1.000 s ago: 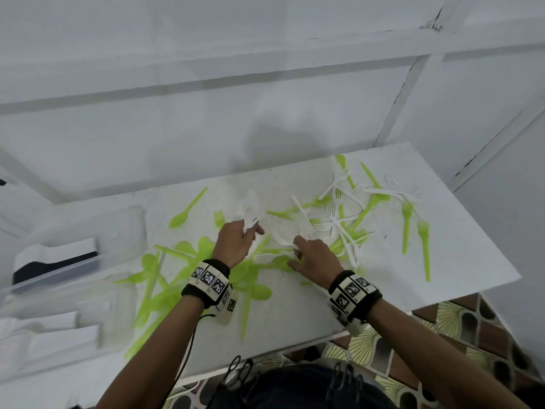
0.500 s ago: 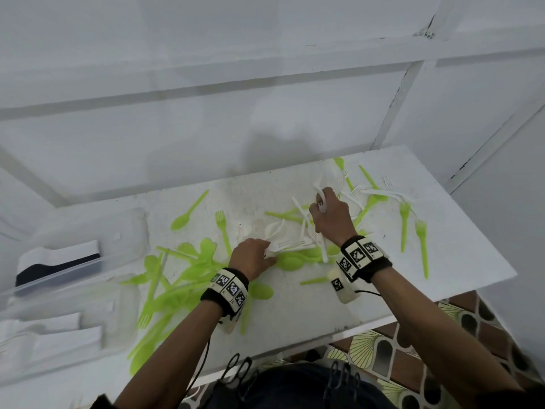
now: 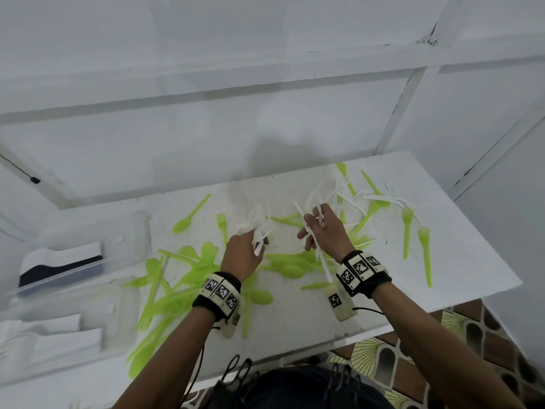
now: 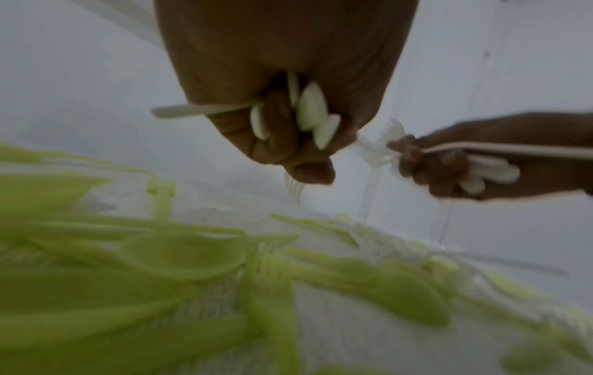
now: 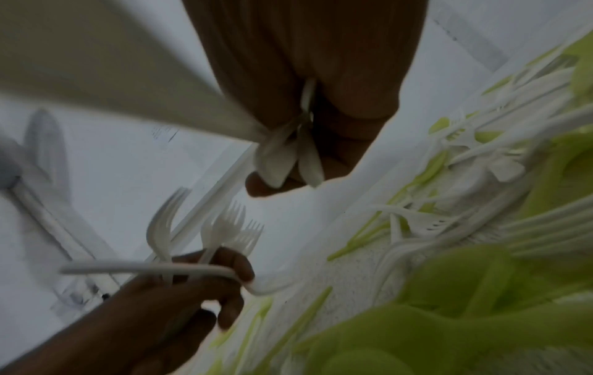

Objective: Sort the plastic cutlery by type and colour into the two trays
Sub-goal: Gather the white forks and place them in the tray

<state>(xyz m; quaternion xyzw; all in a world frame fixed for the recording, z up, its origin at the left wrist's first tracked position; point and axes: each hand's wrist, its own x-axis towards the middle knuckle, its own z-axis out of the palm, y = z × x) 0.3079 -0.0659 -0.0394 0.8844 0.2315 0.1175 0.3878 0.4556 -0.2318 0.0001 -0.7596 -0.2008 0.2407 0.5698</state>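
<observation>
Both hands hung just above the white table (image 3: 460, 261), each clenched round white cutlery. Her left hand (image 3: 241, 255) gripped a bunch of white forks (image 3: 264, 231), tines fanning outward; her right hand (image 3: 323, 228) clutched white handles (image 3: 320, 252). Green cutlery (image 3: 182, 278) lay scattered beneath, beside two clear trays (image 3: 124, 231) at left.

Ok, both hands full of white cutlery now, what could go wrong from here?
The left hand grips a fanned bundle of white forks; one could slip out on the way to the trays. The right hand holds its white pieces crossed, so they may snag. Hard to tell whether the types are mixed.
</observation>
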